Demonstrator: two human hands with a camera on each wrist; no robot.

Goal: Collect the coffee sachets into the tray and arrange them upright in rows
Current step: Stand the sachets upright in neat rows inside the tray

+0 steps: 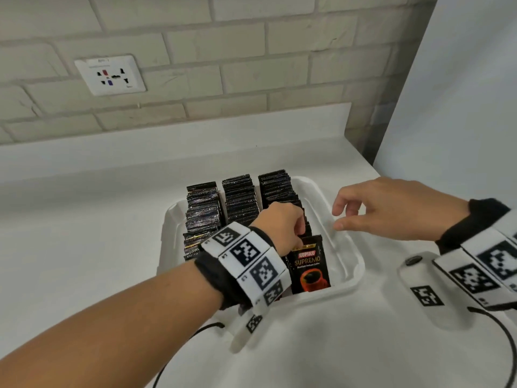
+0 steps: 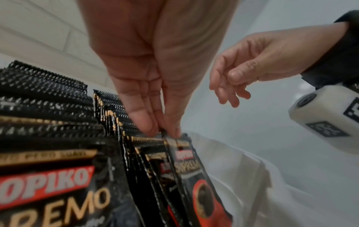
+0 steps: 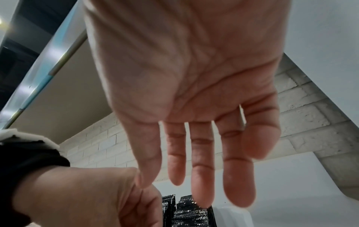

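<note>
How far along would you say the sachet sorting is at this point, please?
Nearly finished, it seems. Three rows of sachets already stand upright in the white tray. The left hand pinches the top edge of the front sachet in the right-hand row, settling it in place. The right hand hovers open and holds nothing. No loose sachets show on the counter.

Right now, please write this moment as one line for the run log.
stage: arranging rows | left hand: pinches top of front black Kopiko sachet in right row | right hand: open, holds nothing, over white foam tray | rows: three, upright
</note>
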